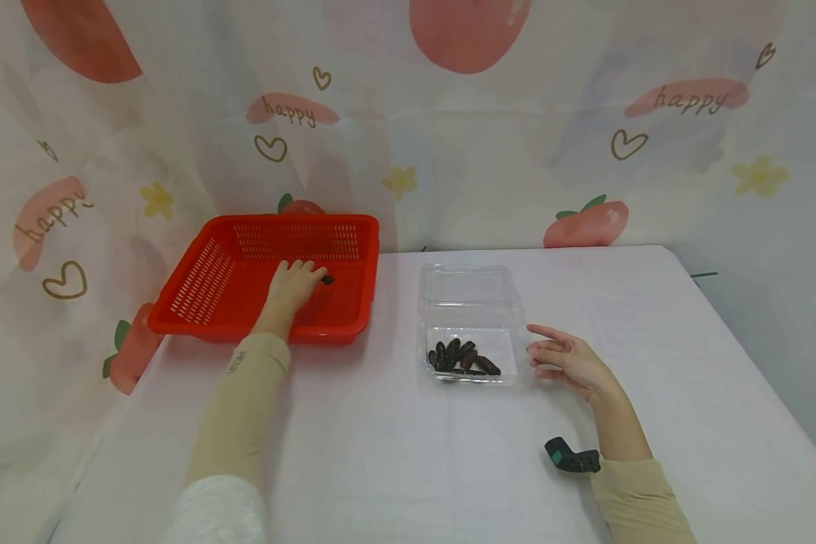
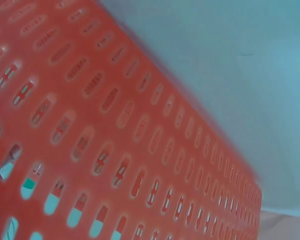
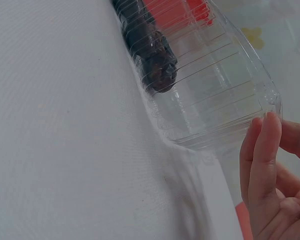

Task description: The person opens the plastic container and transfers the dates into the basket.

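Note:
My left hand reaches down into a red plastic basket. One dark date shows right at its thumb side; whether the fingers grip it I cannot tell. The left wrist view is filled by the slotted basket wall, with the hand out of sight there. My right hand is beside a clear plastic clamshell box, its fingers extended toward the side. In the right wrist view, the fingertips are right at the clear rim. Several dark dates lie in the box's front half.
The clamshell's lid stands raised at the back. A small black angled device appears beside my right wrist. A white cloth covers the table, and a printed curtain hangs behind it.

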Demonstrator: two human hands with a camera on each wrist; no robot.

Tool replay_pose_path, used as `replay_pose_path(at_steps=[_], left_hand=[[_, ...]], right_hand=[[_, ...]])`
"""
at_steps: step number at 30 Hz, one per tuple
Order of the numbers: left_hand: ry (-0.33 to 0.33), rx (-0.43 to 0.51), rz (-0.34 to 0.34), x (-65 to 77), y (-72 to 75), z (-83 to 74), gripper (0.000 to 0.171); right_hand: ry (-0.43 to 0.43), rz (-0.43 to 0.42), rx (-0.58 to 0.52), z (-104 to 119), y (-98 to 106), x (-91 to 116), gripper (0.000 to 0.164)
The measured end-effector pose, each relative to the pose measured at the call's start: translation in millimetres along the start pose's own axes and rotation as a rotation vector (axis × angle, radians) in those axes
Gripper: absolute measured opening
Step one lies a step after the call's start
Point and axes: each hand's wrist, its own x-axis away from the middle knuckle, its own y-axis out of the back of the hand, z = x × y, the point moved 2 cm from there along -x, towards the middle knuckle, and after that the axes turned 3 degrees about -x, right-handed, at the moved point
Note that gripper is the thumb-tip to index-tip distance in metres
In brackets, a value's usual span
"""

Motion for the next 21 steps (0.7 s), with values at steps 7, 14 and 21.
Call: replay_pose_path(at_steps=[7,14,21], left_hand=[[-0.012,-0.021,0.032,1.7,-0.5,-3.5,0.039],[0.009,-0.026,0.068,0.2,-2.8,-3.6,0.041],[0.030,-0.002,0.096,0.4,-1.1,-3.7,0.049]], right_hand=[[0.007,-0.001,-0.001,-0.7,0.5,0.4,0.067],[0.007,-0.006,0.011,-0.7,0.9,0.8,0.067],[0.006,-0.011,0.018,-1.0,0.7,1.2,0.066]])
